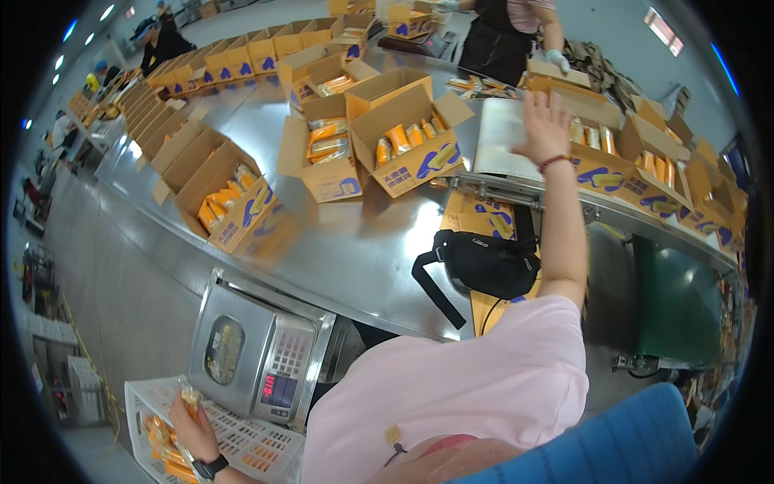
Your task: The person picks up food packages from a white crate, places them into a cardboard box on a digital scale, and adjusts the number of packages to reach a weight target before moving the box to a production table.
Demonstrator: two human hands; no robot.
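My right hand (547, 129) is stretched out with its fingers spread, holding nothing. It lies over the edge of a pale, smooth metal plate (498, 137), beside an open carton (601, 173) of orange-and-clear wrapped packs. Low on the left, my left hand (193, 427) holds a clear-wrapped packet (189, 395) with yellowish contents above a white plastic basket (258, 440). Orange packs (165, 448) lie in that basket. A steel scale (250, 347) with a lit red display stands right beside it.
Open cartons (234, 189) of packs line the steel table (355, 250). A black waist bag (488, 262) rests on flat yellow cardboard near me. Across the table stands a person in a dark apron (500, 40). A green conveyor belt (677, 298) is at right, a blue chair back (597, 444) behind me.
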